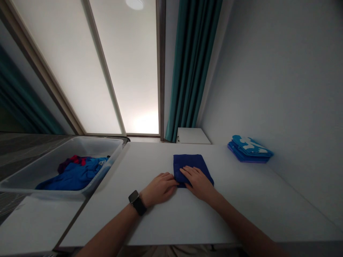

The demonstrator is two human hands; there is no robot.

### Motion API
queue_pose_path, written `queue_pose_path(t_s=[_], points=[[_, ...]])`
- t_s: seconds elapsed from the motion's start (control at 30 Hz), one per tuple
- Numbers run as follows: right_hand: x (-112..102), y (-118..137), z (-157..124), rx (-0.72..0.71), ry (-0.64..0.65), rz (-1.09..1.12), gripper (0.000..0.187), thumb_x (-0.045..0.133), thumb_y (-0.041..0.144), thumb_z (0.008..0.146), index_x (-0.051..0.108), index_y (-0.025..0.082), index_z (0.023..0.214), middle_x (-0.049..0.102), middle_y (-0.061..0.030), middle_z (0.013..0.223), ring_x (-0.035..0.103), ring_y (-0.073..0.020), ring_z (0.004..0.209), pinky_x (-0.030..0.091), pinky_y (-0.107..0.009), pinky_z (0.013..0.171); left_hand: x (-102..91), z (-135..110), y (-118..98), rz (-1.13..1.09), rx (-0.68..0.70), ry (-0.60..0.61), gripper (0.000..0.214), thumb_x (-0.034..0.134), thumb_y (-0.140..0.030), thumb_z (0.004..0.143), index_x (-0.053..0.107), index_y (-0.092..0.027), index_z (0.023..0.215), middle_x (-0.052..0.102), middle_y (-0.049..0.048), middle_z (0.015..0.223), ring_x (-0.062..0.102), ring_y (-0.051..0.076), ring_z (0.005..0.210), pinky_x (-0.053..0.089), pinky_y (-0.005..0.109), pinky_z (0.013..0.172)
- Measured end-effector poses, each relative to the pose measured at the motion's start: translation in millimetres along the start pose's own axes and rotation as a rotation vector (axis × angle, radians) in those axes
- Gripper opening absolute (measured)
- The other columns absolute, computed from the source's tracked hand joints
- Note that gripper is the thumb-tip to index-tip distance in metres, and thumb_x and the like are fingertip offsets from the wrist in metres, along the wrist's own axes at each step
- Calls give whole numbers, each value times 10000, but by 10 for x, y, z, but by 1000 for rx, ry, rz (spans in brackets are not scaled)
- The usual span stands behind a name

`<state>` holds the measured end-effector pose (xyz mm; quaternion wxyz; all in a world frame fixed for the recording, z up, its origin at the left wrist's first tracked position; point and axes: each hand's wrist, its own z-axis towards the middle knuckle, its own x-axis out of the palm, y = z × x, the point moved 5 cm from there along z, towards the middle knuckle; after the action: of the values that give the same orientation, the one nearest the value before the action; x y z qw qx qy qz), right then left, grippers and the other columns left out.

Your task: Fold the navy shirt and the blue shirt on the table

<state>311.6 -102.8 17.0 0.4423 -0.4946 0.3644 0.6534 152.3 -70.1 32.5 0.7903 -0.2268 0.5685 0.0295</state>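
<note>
A dark blue folded cloth (187, 161), roughly square, lies flat on the white table (150, 160) in front of me. My left hand (160, 187), with a black watch on the wrist, pinches the cloth's near left corner between thumb and fingers. Spread flat on top of the cloth is my right hand (197, 181), its fingers pointing to the far left and its thumb near the front edge. Part of the cloth is hidden under that hand. Whether it is a garment or a plain piece of fabric I cannot tell.
To the left stands a clear plastic bin (107, 141) holding crumpled blue clothing (75, 175) and a red-and-dark piece (71, 162). A stack of folded blue items (249, 150) sits at the table's right, by the wall. A white cabinet (193, 135) stands beyond the far edge.
</note>
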Motion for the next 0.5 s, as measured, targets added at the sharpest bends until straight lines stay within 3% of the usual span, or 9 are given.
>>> queue_pose_path(t_s=[0.1, 0.37, 0.43, 0.5], points=[[13, 20, 1, -11, 3, -48, 574, 517, 170, 880, 398, 212, 1440, 503, -114, 1413, 444, -243, 1307, 350, -431, 1070, -12, -21, -91, 89, 31, 40, 336, 460, -194, 922, 582, -268, 1225, 593, 52, 1028, 536, 204, 965, 430, 354, 912], [19, 85, -23, -59, 0, -145, 590, 553, 257, 904, 359, 267, 1461, 433, -99, 1477, 392, -265, 1343, 326, -467, 1078, -9, -98, -145, 98, 35, 56, 347, 494, -203, 896, 597, -278, 1219, 571, 66, 1101, 525, 227, 1047, 415, 392, 969], [6, 107, -45, -61, 7, -133, 578, 530, 299, 920, 348, 271, 1468, 408, -95, 1495, 369, -262, 1359, 305, -472, 1092, -3, -114, -91, 19, 16, 28, 276, 501, -218, 888, 635, -248, 1127, 598, 62, 1066, 549, 220, 1011, 432, 378, 945], [-17, 126, -66, -57, 27, -93, 588, 501, 380, 933, 326, 263, 1482, 378, -100, 1512, 332, -270, 1383, 274, -488, 1109, -32, -104, 48, -74, -109, -86, 215, 450, -241, 920, 640, -211, 1017, 626, 58, 976, 581, 199, 928, 463, 351, 888]])
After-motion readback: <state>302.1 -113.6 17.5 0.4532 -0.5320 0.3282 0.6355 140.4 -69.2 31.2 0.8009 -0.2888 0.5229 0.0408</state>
